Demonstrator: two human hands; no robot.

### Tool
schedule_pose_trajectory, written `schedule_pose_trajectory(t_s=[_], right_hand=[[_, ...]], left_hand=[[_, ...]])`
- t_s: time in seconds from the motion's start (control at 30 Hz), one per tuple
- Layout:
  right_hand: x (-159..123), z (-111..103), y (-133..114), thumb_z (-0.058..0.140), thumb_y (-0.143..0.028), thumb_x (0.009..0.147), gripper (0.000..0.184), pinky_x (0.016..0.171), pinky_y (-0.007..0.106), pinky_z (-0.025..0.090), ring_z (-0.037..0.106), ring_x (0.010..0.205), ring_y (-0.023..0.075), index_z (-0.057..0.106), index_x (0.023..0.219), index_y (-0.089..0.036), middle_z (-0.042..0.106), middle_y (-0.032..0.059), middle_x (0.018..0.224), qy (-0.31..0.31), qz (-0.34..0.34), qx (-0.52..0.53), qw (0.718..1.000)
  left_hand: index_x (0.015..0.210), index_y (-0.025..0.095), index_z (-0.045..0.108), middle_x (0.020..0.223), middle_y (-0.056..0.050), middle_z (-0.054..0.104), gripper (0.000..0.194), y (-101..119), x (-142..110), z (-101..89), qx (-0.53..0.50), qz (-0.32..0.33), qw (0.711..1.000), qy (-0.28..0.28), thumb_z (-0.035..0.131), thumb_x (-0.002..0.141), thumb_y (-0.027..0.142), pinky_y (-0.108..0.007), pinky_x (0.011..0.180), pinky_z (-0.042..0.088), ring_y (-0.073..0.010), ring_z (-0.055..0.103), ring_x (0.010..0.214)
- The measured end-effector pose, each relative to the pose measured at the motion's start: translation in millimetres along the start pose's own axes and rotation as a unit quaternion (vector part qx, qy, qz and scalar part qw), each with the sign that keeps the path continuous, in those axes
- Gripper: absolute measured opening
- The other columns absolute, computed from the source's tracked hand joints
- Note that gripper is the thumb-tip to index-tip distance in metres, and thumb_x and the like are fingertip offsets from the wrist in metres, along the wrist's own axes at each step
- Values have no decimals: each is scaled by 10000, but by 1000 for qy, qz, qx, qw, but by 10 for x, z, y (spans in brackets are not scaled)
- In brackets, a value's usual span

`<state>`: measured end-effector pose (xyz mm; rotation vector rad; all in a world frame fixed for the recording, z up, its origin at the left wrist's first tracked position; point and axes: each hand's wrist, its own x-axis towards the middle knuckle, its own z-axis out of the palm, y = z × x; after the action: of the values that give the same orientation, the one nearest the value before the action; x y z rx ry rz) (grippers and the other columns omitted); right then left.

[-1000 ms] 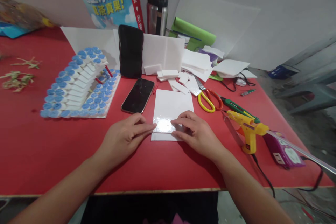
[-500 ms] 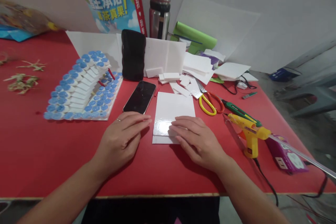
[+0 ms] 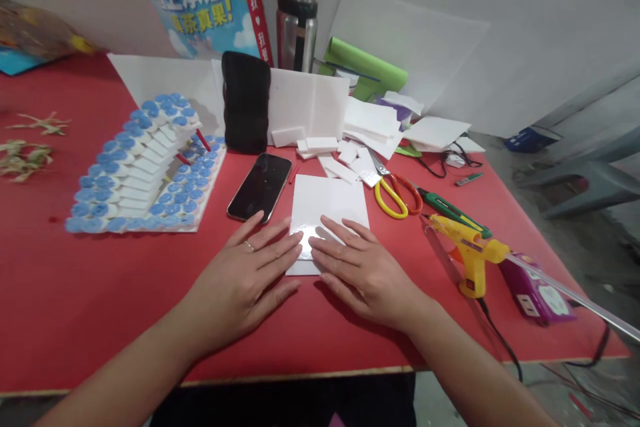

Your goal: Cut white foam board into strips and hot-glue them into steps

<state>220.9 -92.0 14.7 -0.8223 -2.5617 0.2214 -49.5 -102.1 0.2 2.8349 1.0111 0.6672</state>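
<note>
Two overlapping white foam boards (image 3: 327, 200) lie flat in front of me, the upper one glossy near its front edge. My left hand (image 3: 255, 267), with a ring on one finger, is spread flat, its fingertips at the boards' left edge. On the right part of the boards rests my right hand (image 3: 353, 267), fingers outstretched and holding nothing. Just beyond my left hand lies a smartphone (image 3: 260, 187). A model staircase (image 3: 150, 173) with white steps and blue-topped round pieces stands farther left.
Right of the boards are scissors (image 3: 393, 197), a green cutter (image 3: 455, 212), a yellow glue gun (image 3: 470, 250) with its cord, and a purple power strip (image 3: 537, 290). White offcuts (image 3: 345, 160), a black case-like object (image 3: 247, 103) and a steel flask (image 3: 296, 17) stand behind.
My left hand has opened and spread, moving right to the boards' edge. The fingers of my right hand have spread and slid slightly left. The whole view has shifted a little.
</note>
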Motion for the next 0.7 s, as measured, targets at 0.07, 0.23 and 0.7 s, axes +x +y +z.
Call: schedule_pose_trajectory(t_s=[0.07, 0.23, 0.7], right_hand=[[-2, 7, 4, 565, -210, 1055, 304, 1231, 558, 403, 475, 1511, 314, 716, 1315, -161, 727, 97, 1396, 0, -2, -1, 1000], [-6, 8, -14, 544, -214, 1068, 299, 1240, 576, 387, 485, 1503, 318, 716, 1303, -151, 712, 90, 1419, -14, 4, 6, 1000], [-16, -69, 113, 674, -670, 932, 965, 1299, 646, 175, 126, 1648, 325, 297, 1674, -184, 320, 166, 1726, -94, 79, 56, 991]], left_hand=[[1401, 135, 644, 1459, -121, 683, 423, -13, -1, 7, -1, 2, 1000, 2, 639, 1012, 300, -589, 1305, 236, -330, 507, 1483], [1403, 151, 652, 1454, -122, 685, 424, -21, 5, 5, -6, 0, 1000, 4, 634, 1016, 325, -619, 1283, 279, -344, 542, 1454], [1705, 212, 177, 1691, -153, 386, 982, 6, 40, -2, 10, 21, 997, -80, 599, 955, 686, -591, 1312, 179, -342, 367, 1572]])
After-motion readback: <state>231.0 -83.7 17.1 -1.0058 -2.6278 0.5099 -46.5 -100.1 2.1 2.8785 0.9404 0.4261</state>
